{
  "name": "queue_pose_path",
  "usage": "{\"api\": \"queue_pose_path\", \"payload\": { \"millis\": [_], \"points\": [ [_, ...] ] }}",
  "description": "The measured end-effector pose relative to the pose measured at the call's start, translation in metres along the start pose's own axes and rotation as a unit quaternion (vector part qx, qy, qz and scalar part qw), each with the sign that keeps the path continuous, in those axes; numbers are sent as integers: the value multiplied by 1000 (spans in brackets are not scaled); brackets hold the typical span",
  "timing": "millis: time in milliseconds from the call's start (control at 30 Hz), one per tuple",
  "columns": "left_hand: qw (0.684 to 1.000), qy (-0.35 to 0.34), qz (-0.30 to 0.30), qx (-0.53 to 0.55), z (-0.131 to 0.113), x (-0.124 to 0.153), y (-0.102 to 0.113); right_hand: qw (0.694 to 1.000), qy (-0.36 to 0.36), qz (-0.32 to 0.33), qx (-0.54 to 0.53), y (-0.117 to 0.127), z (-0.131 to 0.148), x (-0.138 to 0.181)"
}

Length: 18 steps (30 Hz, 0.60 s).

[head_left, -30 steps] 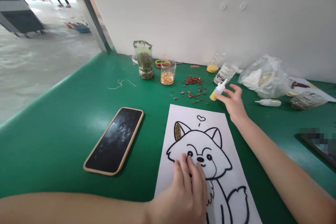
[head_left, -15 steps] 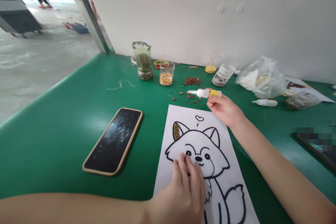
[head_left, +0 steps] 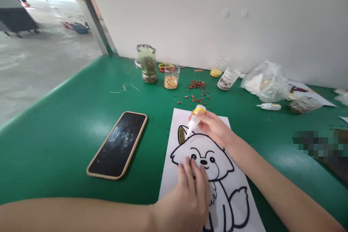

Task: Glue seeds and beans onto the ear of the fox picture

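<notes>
A sheet of paper with a fox outline drawn in black lies on the green table. Small greenish seeds fill part of the fox's left ear in the picture. My right hand grips a small white glue bottle with a yellow label. The bottle is tilted nozzle down, its tip at the inner part of that ear; whether it touches the paper I cannot tell. Flat on the fox's lower face and chest rests my left hand, its fingers stretched out and holding nothing.
A phone lies left of the paper. Behind it stand a green cup of seeds and a clear cup of corn kernels. Reddish beans are scattered near a tipped jar. A plastic bag and second glue bottle sit right.
My right hand has come down and left, turning the glue bottle from level to nozzle down at the fox's ear. My left hand stays on the paper.
</notes>
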<state>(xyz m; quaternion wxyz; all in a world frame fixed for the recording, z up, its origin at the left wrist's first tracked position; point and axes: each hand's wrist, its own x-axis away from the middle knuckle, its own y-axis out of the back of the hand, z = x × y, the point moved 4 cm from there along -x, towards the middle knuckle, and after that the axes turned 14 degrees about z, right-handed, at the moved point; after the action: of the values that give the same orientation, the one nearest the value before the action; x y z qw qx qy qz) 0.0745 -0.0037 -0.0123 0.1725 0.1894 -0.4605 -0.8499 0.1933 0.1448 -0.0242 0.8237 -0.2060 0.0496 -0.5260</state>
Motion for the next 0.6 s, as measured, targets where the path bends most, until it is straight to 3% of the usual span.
{"api": "queue_pose_path", "payload": {
  "millis": [600],
  "points": [
    [1000,-2,2,4,1,-1,1,996,21,-80,23,3,-3,-5]
  ]
}}
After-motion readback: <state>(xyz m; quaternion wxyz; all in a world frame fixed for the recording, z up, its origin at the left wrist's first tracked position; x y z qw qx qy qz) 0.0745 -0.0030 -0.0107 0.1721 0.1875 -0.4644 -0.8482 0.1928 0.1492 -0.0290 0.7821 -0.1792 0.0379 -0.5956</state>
